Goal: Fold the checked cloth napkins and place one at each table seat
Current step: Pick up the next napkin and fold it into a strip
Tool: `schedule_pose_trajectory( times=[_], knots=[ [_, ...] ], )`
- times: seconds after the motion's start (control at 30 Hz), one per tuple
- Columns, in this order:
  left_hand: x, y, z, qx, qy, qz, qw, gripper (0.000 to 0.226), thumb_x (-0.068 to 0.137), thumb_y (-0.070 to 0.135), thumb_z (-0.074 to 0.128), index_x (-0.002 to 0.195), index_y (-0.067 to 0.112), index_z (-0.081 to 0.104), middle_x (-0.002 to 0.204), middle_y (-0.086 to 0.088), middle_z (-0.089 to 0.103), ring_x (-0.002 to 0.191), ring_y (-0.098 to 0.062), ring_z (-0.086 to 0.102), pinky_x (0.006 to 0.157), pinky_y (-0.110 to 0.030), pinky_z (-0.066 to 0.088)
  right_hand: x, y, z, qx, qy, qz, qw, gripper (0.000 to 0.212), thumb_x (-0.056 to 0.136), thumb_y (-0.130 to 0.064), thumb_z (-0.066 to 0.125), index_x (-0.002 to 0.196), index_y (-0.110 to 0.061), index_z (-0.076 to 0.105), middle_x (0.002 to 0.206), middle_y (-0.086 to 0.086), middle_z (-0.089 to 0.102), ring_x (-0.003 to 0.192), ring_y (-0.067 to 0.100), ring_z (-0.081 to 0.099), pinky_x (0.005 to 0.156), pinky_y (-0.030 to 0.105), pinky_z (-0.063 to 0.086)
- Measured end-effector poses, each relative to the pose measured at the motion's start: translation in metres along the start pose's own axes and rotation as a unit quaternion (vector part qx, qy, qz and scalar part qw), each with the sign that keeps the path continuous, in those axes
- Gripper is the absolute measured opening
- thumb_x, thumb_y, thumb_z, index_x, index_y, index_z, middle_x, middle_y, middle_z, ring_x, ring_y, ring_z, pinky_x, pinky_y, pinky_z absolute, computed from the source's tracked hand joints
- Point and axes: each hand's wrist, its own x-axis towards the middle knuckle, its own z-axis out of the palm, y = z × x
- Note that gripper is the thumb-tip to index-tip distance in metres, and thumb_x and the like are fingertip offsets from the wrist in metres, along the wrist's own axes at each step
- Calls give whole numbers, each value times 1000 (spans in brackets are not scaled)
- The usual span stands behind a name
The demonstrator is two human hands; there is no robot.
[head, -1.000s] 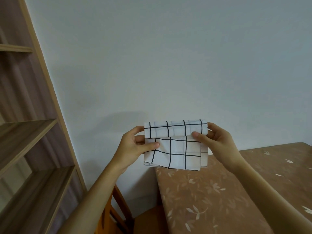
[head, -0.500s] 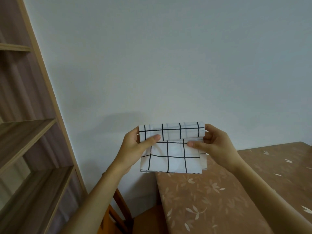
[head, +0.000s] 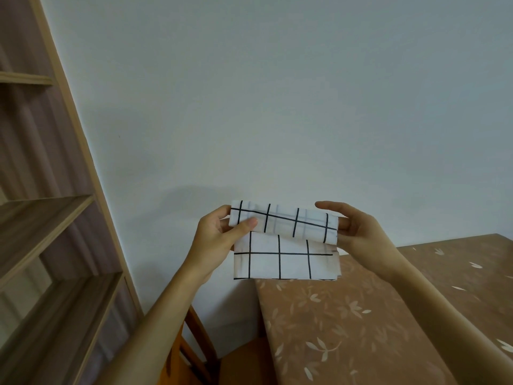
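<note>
- A wooden shelf unit [head: 47, 234] fills the left side. It has pale, straight-grained boards, a slanting light-wood upright, and a dull mauve back panel with vertical ribs showing in each compartment.
- A plain, smooth, pale grey-blue wall [head: 277, 93] runs behind everything.
- Low down, between the shelf unit and the table, stands an orange-brown wooden chair [head: 202, 345]. Only its slatted back and part of the seat show.
- The left hand [head: 219, 237] pinches the napkin's upper left corner. The thumb lies flat across the front of the fold and the curled fingers sit behind it.
- The checked napkin [head: 283, 245] is held in the air between both hands, in front of the wall and above the table's near corner, clear of the tabletop. It is white, soft cloth with thin black grid lines, folded into a layered rectangle. A narrow top flap is turned over toward the camera and hangs slightly slanted.
- The right hand [head: 361, 232] is at the napkin's right end, loosely open. Its fingers are nearly straight and spread, and the cloth's edge touches them, with no firm pinch visible.
- The table [head: 374, 323] is on the right, covered in a smooth tan cloth printed with pale leaf and flower shapes.
</note>
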Motion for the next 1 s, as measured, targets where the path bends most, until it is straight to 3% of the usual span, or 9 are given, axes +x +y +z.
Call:
schedule_pose_trajectory(
  times=[0.2, 0.27, 0.37, 0.47, 0.57, 0.67, 0.77, 0.9, 1.0],
  knots=[
    [0, -3, 1, -16, 27, 25, 999, 18, 89, 11, 72, 108, 13, 70, 99, -2, 80, 92, -18, 76, 74, -24, 60, -11, -9, 6, 2, -105, 1, 995, 43, 89, -5, 70, 129, -20, 62, 124, -6, 71, 115, 8, 67, 95, 24, 54],
    [0, -4, 1, -10, 27, 29, 999, 20, 89, 11, 73, 109, 13, 70, 100, -3, 79, 92, -18, 76, 75, -25, 60, -10, -11, 11, 14, -59, -20, 998, 30, 91, -10, 69, 120, -16, 67, 114, -7, 76, 106, 4, 70, 86, 18, 54],
    [-1, -4, 2, -2, 25, 28, 999, 24, 88, 13, 74, 111, 13, 69, 101, -3, 79, 93, -18, 77, 77, -28, 61, -6, -12, 16, 11, 11, -39, 999, 7, 94, -12, 66, 89, -15, 70, 68, -17, 71, 69, -3, 68, 66, 10, 49],
    [-3, -1, 1, 8, 13, 26, 1000, 28, 83, 21, 76, 109, 14, 68, 96, -1, 80, 87, -19, 77, 68, -29, 59, -1, -6, 13, -8, 47, -47, 998, 46, 89, -27, 73, 66, 1, 44, 57, 6, 31, 52, 19, 33, 56, 24, 26],
    [-3, 0, -4, 6, -7, 9, 1000, 34, 77, 26, 77, 108, 16, 67, 101, -2, 78, 91, -30, 74, 73, -46, 59, -1, -6, 12, -30, 76, -63, 995, 53, 86, -25, 76, 60, -14, 32, 65, 5, 18, 57, 16, 19, 52, 25, 17],
    [-1, 0, -8, -49, -41, -21, 998, 27, 90, 7, 70, 116, 16, 67, 108, -6, 76, 97, -26, 74, 76, -40, 61, -2, -3, 11, 10, 59, -72, 996, 41, 89, -14, 73, 53, -26, 57, 51, -7, 42, 50, 6, 41, 53, 17, 37],
    [-1, 2, -9, -109, -71, -63, 990, 29, 97, -3, 55, 115, 14, 69, 108, -11, 74, 94, -24, 72, 74, -35, 61, -5, -3, 10, 40, 43, -68, 996, 13, 92, -9, 67, 90, -4, 79, 88, 15, 77, 88, 15, 72, 83, 32, 57],
    [0, 4, -13, -221, -96, -121, 963, 38, 96, 11, 36, 105, 6, 73, 115, -16, 72, 94, -26, 69, 71, -33, 58, -6, 0, 7, 32, 36, -89, 995, 33, 95, 3, 59, 95, -21, 82, 101, 2, 80, 100, 13, 73, 88, 25, 58],
    [1, 5, -13, -222, -99, -128, 962, 42, 96, 32, 46, 96, -2, 71, 120, -18, 72, 101, -30, 70, 84, -38, 56, -7, 2, 4, 33, 19, -90, 995, 54, 94, 14, 52, 89, -30, 83, 103, -4, 79, 102, 11, 73, 84, 21, 57]
  ],
)
